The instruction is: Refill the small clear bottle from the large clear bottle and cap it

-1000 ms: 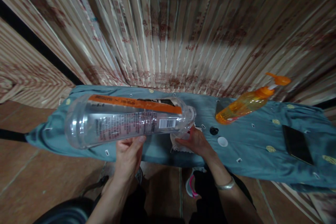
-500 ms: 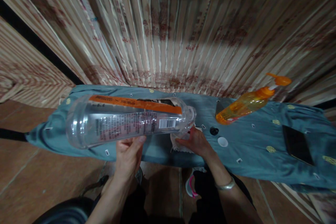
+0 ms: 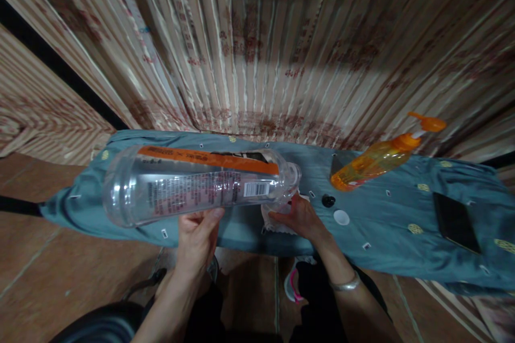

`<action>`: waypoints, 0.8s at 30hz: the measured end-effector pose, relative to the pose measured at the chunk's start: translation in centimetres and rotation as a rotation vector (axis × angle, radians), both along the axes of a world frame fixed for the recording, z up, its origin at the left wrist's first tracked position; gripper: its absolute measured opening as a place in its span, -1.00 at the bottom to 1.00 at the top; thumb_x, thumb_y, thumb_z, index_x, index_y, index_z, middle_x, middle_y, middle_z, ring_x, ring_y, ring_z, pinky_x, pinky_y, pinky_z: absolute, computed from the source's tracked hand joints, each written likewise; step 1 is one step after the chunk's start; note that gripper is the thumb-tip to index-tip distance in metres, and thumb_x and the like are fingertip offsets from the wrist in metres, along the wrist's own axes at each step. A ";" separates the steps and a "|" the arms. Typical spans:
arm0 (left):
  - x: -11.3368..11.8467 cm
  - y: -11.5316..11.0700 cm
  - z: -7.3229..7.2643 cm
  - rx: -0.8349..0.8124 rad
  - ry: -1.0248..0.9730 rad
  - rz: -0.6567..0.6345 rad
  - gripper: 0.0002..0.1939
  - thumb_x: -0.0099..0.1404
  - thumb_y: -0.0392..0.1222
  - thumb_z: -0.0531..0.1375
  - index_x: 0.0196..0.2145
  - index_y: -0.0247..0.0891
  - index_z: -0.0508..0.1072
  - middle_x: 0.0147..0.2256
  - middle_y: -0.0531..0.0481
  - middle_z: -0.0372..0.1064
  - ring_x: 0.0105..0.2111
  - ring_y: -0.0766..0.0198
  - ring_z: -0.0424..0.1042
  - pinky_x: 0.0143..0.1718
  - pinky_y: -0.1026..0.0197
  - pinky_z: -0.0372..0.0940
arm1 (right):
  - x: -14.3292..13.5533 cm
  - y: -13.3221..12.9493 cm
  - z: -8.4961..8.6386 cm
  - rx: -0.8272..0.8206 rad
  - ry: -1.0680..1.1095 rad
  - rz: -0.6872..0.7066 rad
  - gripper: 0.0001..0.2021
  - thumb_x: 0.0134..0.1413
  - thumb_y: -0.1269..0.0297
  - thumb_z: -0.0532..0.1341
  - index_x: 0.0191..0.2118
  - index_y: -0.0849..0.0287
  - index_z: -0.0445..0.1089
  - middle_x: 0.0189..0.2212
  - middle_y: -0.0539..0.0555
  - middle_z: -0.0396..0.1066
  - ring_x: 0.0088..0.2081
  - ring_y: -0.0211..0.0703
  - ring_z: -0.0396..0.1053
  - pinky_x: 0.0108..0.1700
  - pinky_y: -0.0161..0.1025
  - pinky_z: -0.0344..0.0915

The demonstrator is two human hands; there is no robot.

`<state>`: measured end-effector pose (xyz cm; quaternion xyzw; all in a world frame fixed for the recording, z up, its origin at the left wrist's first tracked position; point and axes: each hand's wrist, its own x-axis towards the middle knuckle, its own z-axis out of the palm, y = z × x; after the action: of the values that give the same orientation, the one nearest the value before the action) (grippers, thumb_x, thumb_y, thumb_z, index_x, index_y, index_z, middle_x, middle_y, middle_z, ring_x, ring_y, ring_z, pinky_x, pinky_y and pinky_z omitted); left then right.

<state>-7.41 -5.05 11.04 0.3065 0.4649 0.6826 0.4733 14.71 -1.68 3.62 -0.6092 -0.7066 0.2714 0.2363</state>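
A large clear plastic bottle [image 3: 209, 187] with an orange-banded, printed label lies almost level across the view, its mouth pointing right. My left hand [image 3: 197, 238] grips it from below near the middle, the thumb along its near side. Just under the bottle's mouth, my right hand [image 3: 301, 217] is closed on a whitish, partly see-through thing [image 3: 276, 221] with a ruffled lower edge. What exactly this is cannot be made out; the fingers and the bottle neck cover part of it. No liquid shows clearly in the large bottle.
On the blue-green cloth-covered board [image 3: 394, 225] stands an orange pump bottle [image 3: 372, 163]. A small black cap [image 3: 328, 200] and a white round lid [image 3: 341, 217] lie right of my right hand. Farther right is a dark phone-like slab [image 3: 456, 222]. A striped curtain [image 3: 257, 53] hangs behind.
The base of the large bottle has shifted very slightly to the right. Both hands keep the same hold, and everything else stays in place.
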 end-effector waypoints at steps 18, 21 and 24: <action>-0.1 0.1 -0.3 -0.003 0.014 0.015 -0.57 -0.25 0.07 0.48 -0.72 -0.20 0.35 -0.63 0.07 0.35 -0.57 0.32 0.32 -0.31 0.12 0.35 | -0.1 0.0 0.0 0.011 -0.018 -0.005 -0.39 -0.08 0.13 0.39 0.09 0.13 0.22 -0.12 0.20 0.55 -0.08 0.20 0.53 -0.07 0.06 0.46; -0.2 0.0 -0.6 0.005 0.011 -0.001 -0.58 -0.19 0.03 0.47 -0.73 -0.19 0.32 -0.65 0.08 0.33 -0.58 0.32 0.30 -0.32 0.14 0.33 | -0.1 0.0 0.1 0.004 -0.018 -0.007 -0.38 -0.06 0.14 0.38 0.12 0.06 0.19 -0.09 0.18 0.54 -0.05 0.20 0.51 -0.04 0.09 0.45; -0.3 0.0 -0.7 0.002 0.010 -0.010 -0.62 -0.17 -0.05 0.46 -0.72 -0.19 0.32 -0.65 0.07 0.31 -0.55 0.30 0.33 -0.29 0.13 0.33 | -0.1 0.0 0.2 -0.025 0.004 -0.004 -0.36 -0.06 0.14 0.38 0.13 0.12 0.18 -0.08 0.22 0.53 -0.05 0.22 0.50 -0.03 0.08 0.44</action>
<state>-7.70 -5.05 10.39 0.3129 0.4651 0.6790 0.4741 14.65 -1.67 3.79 -0.6129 -0.7016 0.2809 0.2308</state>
